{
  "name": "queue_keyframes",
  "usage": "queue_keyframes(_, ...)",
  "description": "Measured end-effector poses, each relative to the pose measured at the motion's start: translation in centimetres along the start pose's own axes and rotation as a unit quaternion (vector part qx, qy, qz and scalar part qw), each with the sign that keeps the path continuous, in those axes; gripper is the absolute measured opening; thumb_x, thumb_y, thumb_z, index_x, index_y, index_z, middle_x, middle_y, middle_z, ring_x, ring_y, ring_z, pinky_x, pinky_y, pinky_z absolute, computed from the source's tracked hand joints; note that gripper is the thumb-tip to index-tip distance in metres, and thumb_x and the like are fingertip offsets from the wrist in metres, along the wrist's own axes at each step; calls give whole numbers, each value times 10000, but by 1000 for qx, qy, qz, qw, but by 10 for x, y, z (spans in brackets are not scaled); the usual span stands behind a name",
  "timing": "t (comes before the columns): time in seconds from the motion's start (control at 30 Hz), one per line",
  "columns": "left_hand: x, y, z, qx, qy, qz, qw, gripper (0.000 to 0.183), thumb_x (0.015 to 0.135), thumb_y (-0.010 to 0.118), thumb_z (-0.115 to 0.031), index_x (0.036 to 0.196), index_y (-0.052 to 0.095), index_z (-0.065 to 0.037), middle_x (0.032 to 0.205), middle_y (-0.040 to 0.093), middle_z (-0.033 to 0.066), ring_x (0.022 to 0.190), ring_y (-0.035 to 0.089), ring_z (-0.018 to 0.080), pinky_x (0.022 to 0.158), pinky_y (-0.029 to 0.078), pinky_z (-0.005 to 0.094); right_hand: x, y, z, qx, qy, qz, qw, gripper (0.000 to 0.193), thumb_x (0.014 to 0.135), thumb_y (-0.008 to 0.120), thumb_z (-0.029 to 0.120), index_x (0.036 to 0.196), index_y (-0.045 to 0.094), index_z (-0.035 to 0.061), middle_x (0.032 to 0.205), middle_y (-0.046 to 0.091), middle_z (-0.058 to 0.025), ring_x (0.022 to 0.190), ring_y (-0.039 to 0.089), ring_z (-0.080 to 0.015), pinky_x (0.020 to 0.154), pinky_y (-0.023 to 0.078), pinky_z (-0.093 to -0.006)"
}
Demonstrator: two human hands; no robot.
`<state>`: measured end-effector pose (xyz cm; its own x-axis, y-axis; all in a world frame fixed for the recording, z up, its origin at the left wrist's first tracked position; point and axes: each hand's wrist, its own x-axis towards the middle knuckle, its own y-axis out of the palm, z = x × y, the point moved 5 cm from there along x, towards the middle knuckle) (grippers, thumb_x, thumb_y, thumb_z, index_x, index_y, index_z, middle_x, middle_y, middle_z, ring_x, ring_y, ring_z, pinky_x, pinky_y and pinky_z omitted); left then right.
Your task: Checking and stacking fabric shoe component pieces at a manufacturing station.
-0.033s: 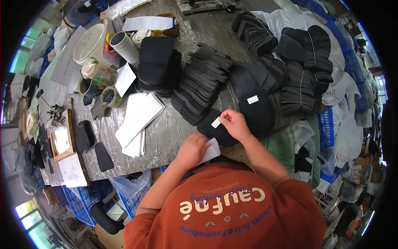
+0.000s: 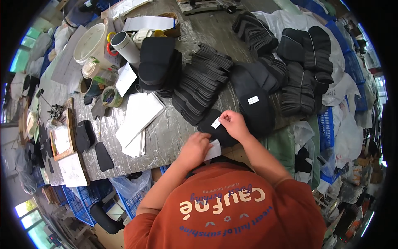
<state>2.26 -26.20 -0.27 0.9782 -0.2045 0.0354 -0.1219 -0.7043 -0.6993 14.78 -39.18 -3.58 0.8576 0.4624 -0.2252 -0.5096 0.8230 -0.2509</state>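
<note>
A black insole lies at the table's near edge, at the foot of a fanned row of stacked insoles. On it sits a small white label, and the fingertips of my right hand pinch at the label's right edge. My left hand is curled round a white label sheet just below and left of that insole; the fingers hide part of the sheet. To the right, another black insole bears its own white label on top of a pile.
Tied bundles of black insoles stand at the right, beside a blue crate. Leftward lie white papers, a stack of black pads, a white cup, a tape roll and a wooden frame.
My left hand has shifted slightly up and to the right, toward the near insole, with the label sheet. My right hand stays at the label.
</note>
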Motion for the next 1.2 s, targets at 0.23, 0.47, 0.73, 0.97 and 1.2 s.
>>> queue_keyframes(0.23, 1, 20, 1, 101, 11, 14, 995, 193, 823, 590, -122, 885, 578, 61, 1256, 536, 200, 1223, 461, 352, 1026, 384, 399, 4, 13, -23, -29, -17, -33, 999, 88, 799, 660, 68, 790, 625, -12, 653, 628, -67, 574, 547, -87, 543, 440, -260)
queue_keyframes(0.47, 1, 20, -1, 97, 12, 17, 995, 199, 830, 578, -120, 888, 577, 70, 1258, 526, 213, 1220, 461, 360, 1030, 377, 405, 4, 15, -25, -79, -32, -48, 995, 83, 788, 656, 90, 776, 634, 11, 651, 639, -108, 553, 598, -166, 547, 463, -298)
queue_keyframes(0.73, 10, 19, -4, 120, -16, 41, 992, 193, 814, 559, -119, 905, 603, 46, 1319, 490, 171, 1159, 479, 319, 981, 389, 424, 6, 13, -22, -120, -25, -42, 992, 95, 760, 679, 93, 795, 644, 12, 695, 654, -136, 615, 645, -220, 581, 492, -326)
queue_keyframes(0.97, 11, 24, -3, 173, -16, 55, 983, 210, 807, 548, -124, 917, 626, 37, 1325, 491, 156, 1156, 484, 293, 988, 376, 409, 7, 8, -7, -155, 24, -71, 985, 300, 714, 731, 89, 971, 597, 11, 748, 662, -152, 700, 660, -264, 654, 515, -352)
queue_keyframes(1.2, 10, 25, -1, 169, -13, 50, 984, 210, 797, 538, -113, 910, 624, 41, 1339, 478, 154, 1170, 474, 299, 989, 377, 405, 9, 10, 3, -284, -36, -108, 952, 281, 721, 737, 110, 937, 578, 26, 793, 633, -161, 748, 617, -357, 696, 498, -425)
